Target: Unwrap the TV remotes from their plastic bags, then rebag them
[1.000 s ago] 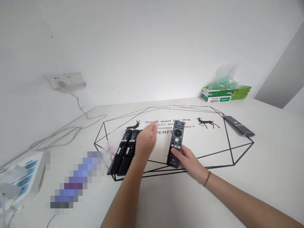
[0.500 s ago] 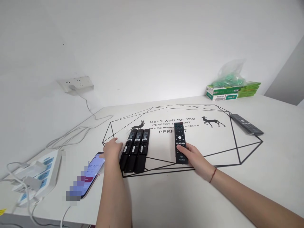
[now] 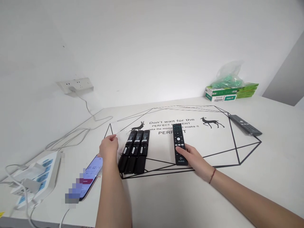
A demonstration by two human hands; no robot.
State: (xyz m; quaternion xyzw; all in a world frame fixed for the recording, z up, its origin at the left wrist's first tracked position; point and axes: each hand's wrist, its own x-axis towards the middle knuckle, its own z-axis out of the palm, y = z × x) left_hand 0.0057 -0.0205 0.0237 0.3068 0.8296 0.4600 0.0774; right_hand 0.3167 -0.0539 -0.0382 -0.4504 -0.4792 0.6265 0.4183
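Note:
My right hand (image 3: 196, 158) holds a black remote control (image 3: 179, 131) by its lower end, buttons facing up, thumb on its face. My left hand (image 3: 108, 146) is closed, thumb and fingers pinched on a clear plastic bag (image 3: 121, 139) that is thin and hard to make out. Just right of that hand, three black remote controls (image 3: 135, 152) lie side by side, backs up, with their battery compartments showing. A lit phone (image 3: 91, 177) lies left of my left forearm, partly covered by it.
Another dark remote control (image 3: 245, 125) lies at the right. Green and white boxes (image 3: 222, 92) stand against the wall under a plastic bag with green contents (image 3: 228, 79). A power strip (image 3: 45, 174) with plugs and white cables (image 3: 78, 130) occupies the left side.
My left hand has closed from spread fingers into a pinch, and more clear plastic shows beside it. The right hand stays about where it was, still gripping the remote control.

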